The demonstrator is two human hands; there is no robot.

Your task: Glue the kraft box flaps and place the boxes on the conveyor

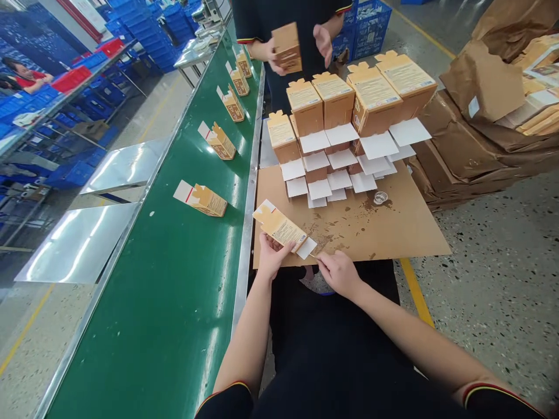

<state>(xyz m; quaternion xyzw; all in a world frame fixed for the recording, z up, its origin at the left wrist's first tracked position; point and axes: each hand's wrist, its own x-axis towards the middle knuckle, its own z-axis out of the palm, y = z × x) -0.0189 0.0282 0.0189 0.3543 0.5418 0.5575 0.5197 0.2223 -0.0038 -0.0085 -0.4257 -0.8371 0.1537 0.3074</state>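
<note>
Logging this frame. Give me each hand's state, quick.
Left hand: shut on the carton, gripping its lower edge.
Right hand: fingers pinched beside the carton's white flap; what it pinches cannot be told.

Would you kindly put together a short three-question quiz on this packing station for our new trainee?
1. True or false: the left hand holds a flat brown carton at the near edge of the cardboard sheet.
2. Where do the finished cartons lie? A) on the green conveyor belt B) on the floor C) in a blue crate
3. Fill in: the co-worker's hand across the table holds a brown ____.

Key: 1 true; 2 A; 3 carton. The right hand touches the white end flap with its fingers.
</note>
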